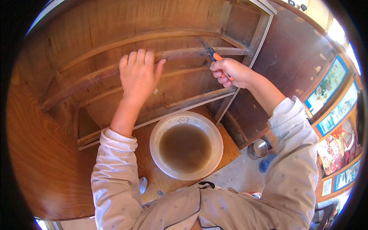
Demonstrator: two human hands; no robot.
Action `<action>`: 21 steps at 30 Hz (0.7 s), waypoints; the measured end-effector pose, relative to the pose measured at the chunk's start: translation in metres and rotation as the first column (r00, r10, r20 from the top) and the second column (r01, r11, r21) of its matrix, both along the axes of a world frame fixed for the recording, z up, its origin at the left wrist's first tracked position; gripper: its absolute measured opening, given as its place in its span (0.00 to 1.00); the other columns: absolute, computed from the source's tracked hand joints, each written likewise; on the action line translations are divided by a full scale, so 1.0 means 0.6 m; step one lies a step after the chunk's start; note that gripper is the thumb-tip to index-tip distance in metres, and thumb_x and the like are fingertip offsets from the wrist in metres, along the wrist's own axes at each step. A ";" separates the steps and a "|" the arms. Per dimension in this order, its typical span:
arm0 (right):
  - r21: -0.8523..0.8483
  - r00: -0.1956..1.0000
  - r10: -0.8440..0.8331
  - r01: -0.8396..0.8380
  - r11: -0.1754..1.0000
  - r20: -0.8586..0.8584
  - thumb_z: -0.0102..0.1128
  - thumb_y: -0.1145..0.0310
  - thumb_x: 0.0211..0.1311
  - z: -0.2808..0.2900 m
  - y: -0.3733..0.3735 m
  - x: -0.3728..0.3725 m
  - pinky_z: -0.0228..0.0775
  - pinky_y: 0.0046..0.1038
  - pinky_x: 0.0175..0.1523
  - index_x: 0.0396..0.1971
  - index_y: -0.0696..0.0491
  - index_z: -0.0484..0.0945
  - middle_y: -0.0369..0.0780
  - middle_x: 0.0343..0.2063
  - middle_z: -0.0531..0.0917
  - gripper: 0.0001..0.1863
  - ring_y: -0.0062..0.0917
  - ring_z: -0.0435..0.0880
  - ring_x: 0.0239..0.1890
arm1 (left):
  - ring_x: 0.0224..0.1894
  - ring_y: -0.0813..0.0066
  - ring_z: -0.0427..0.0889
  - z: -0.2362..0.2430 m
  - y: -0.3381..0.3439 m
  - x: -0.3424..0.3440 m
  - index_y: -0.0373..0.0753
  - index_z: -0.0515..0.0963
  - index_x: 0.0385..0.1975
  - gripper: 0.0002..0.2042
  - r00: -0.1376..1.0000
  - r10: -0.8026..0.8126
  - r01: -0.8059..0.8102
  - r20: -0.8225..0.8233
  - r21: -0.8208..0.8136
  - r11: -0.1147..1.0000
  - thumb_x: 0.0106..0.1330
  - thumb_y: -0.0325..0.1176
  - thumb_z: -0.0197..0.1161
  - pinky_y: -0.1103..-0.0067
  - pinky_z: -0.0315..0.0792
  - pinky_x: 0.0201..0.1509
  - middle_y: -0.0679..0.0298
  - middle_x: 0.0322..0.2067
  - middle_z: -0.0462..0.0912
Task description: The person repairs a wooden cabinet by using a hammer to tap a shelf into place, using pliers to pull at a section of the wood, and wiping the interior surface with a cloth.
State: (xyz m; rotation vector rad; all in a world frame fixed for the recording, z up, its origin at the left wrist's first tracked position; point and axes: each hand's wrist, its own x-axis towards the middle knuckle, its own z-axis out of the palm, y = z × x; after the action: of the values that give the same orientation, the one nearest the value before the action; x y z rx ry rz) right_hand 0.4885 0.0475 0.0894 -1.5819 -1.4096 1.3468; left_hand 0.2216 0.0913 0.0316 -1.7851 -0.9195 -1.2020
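My left hand (pixel 138 74) rests over a wooden rail (pixel 180 54) of an open wooden cabinet frame, its fingers curled across the top edge and the thumb lying to the right. Farther right, my right hand (pixel 232 73) is closed around a hand tool (pixel 211 53) with an orange-and-black handle and a narrow, pointed dark tip. That tip points up and left, close to the right end of the same rail. My fingers hide much of the handle, so its exact kind is unclear. Below both hands sits a white basin (pixel 154 147) of murky brown water.
The basin stands on a wooden board (pixel 224 153). More rails (pixel 153 36) cross the cabinet's back panel. A curved brown wooden surface (pixel 42 165) fills the left side. To the right are a glass jar (pixel 258 148), a blue object (pixel 267 163) and framed pictures (pixel 326 86).
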 end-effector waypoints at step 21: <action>0.374 0.813 0.030 -0.300 0.877 0.582 0.57 0.66 0.58 -0.131 -0.145 0.035 0.70 0.46 0.42 0.35 0.61 0.65 0.57 0.27 0.79 0.15 0.54 0.79 0.36 | 0.25 0.83 0.66 -0.084 -0.143 0.174 0.34 0.70 0.29 0.09 0.482 -0.320 0.871 0.815 -0.486 0.074 0.71 0.31 0.53 0.81 0.65 0.30 0.66 0.20 0.70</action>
State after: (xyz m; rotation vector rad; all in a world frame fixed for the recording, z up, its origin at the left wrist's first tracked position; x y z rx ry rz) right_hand 0.5095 -0.0392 0.0107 -1.6099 -2.0851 0.5529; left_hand 0.3262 0.0056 -0.0187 -3.1092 -1.2632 -2.1181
